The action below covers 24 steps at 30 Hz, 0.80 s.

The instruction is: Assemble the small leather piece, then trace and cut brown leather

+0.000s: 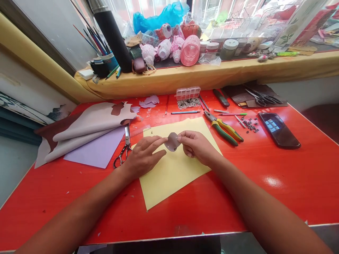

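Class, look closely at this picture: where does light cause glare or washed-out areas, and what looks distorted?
Head view: the window is partly washed out; head view: a white glare spot sits on the red table, whose sides splay, probably from a wide lens; head view: the small disc shows, its fine detail too small to judge.

No Legible Words or Numbers

No text, brand or number can be read. Faint pale marks, a little like handwritten letters, stand on the far left part of the red table, too small to make out. On the far right of the windowsill, pale packaging bears a printed green leaf motif; any lettering is unreadable. At right, the phone shows light blocks on its dark face, with no legible characters.
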{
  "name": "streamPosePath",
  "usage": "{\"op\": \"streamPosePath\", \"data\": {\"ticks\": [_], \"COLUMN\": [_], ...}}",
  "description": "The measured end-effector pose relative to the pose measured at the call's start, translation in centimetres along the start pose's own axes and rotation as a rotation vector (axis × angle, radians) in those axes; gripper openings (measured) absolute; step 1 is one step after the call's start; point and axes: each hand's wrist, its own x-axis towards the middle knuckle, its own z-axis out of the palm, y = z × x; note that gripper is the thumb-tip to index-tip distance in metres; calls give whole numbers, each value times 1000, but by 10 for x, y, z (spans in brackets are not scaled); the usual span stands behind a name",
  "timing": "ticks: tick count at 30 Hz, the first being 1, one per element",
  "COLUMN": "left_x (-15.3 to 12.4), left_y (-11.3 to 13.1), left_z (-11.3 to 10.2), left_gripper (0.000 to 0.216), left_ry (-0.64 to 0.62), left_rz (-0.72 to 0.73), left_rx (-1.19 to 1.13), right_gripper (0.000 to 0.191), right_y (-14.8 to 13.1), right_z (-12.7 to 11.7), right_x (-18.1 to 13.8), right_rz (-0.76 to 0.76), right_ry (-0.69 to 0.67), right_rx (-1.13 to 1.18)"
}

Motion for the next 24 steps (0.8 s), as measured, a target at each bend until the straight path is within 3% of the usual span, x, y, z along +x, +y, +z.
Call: {"op": "streamPosePath", "data": {"ticks": [7,15,21,24], "left_x": [-2,-9,-12,-11], "left_y": [-4,-2,-5,-5], "left_z": [3,3,9,12], "left_gripper": [21,18,26,28], "left_ry": [72,72,-59,-66], "left_rz": [104,123,29,-15], "left_rx": [50,33,-93,-189], "right_gripper": [21,18,19,19], "right_y": [2,4,2,2], "right_z": [3,3,8,10], "right_x": [0,2,-4,-5], "right_rz": [75,100,50,22], "right_ry": [-103,-79,-32,-5], "right_rx": [-34,-82,-453,-602]}}
